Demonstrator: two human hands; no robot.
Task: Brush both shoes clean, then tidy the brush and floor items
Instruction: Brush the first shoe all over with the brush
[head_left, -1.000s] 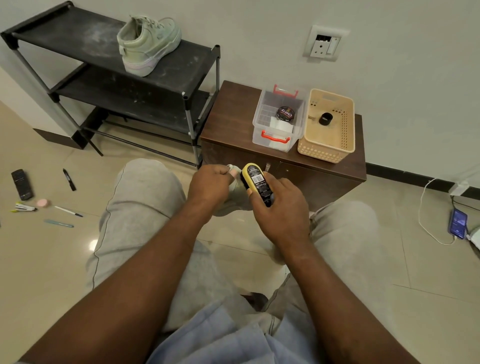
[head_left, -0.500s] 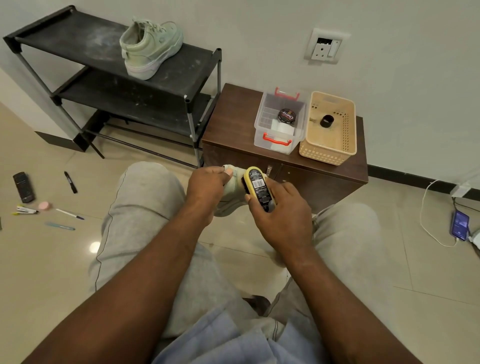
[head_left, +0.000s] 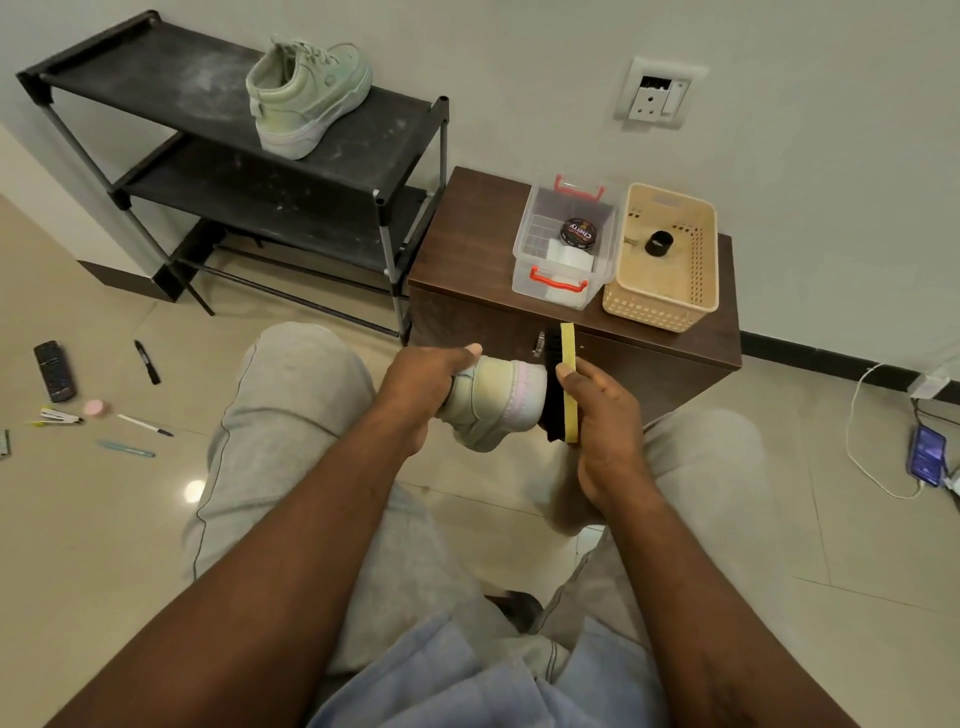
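Observation:
My left hand (head_left: 423, 382) grips a pale green shoe (head_left: 491, 402) between my knees, sole side turned to the right. My right hand (head_left: 602, 415) holds a yellow-backed brush (head_left: 567, 379) upright, its black bristles pressed against the shoe's sole edge. The matching pale green shoe (head_left: 306, 93) stands on the top shelf of the black shoe rack (head_left: 363, 150). On the floor at the left lie a black remote (head_left: 54, 371), a black marker (head_left: 147, 362), a pink round item (head_left: 96, 408), a white pen (head_left: 145, 424), a teal pen (head_left: 124, 448) and a stapler-like item (head_left: 57, 417).
A brown cabinet (head_left: 467, 244) stands ahead, bearing a clear box with red handles (head_left: 524, 249) that holds a polish tin (head_left: 579, 232), and a beige basket (head_left: 701, 291) with a black ring. A phone (head_left: 927, 452) on a white cable lies on the floor at the right.
My right hand has turned the brush from label-up to edge-on, bristles now against the shoe's sole side. My left hand has rolled the shoe so more of it shows.

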